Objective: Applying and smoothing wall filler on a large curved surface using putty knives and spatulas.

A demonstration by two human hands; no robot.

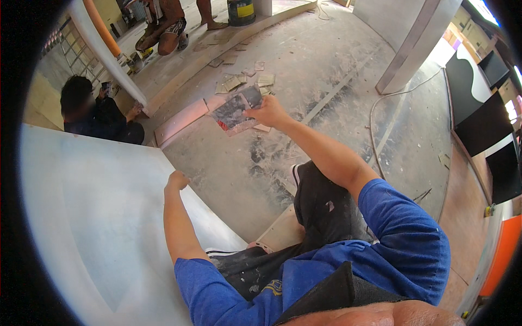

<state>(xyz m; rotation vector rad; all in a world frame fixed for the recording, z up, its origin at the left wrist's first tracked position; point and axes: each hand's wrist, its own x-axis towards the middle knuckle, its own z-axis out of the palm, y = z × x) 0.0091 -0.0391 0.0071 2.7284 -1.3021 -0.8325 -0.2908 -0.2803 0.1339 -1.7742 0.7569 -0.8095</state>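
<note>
My right hand (267, 112) is stretched out over the floor and pinches a dusty dark sheet of sandpaper (234, 111), its thumb lying on the face. A small red patch shows at the sheet's lower left corner. Below the sheet runs a pale pinkish board edge (182, 123). My left hand (177, 180) is closed over the edge of a large white panel (103, 217), its fingertips partly hidden. That panel fills the left side, smooth and faintly smeared with grey. My dust-spotted dark trousers are between my arms.
A person (95, 111) crouches beyond the panel at left, holding a phone. Others are on the raised step behind, near a dark bucket (241, 12). Square tile pieces (231, 82) litter the dusty floor. A cable (373, 127) curves past a post (405, 60). Dark panels (484, 125) stand at right.
</note>
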